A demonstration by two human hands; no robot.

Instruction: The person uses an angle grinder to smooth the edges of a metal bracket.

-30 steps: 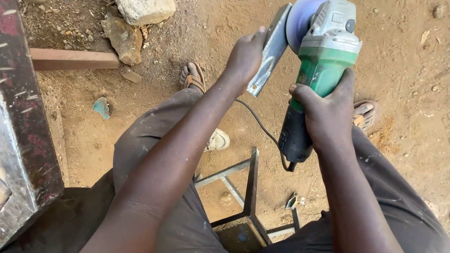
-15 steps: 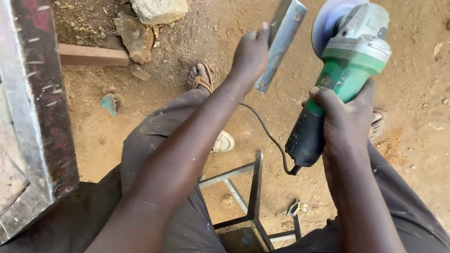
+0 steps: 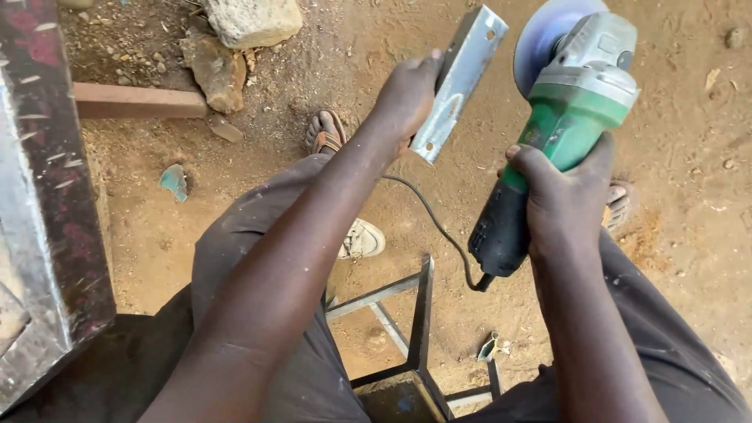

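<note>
While the left hand stays out of the disc's plane, it is clamped on the lower end of a flat metal strip, fingers wrapped round one edge. The strip is held in the air over the dirt ground, tilted, its upper holed end up near the top of the view and its long edge turned toward the grinder; gripping low likely leaves the upper stretch free for the wheel.

The right hand is closed round the waist of a green angle grinder, where green body meets black grip. Its round disc sits just beside the strip's top end; contact cannot be told. A black cord trails from the tail between the knees.

Below: dark trousers, a sandalled foot, a metal frame standing between the legs. Farther out, two stones, a reddish bar on the ground, and a worn metal panel at the left.
</note>
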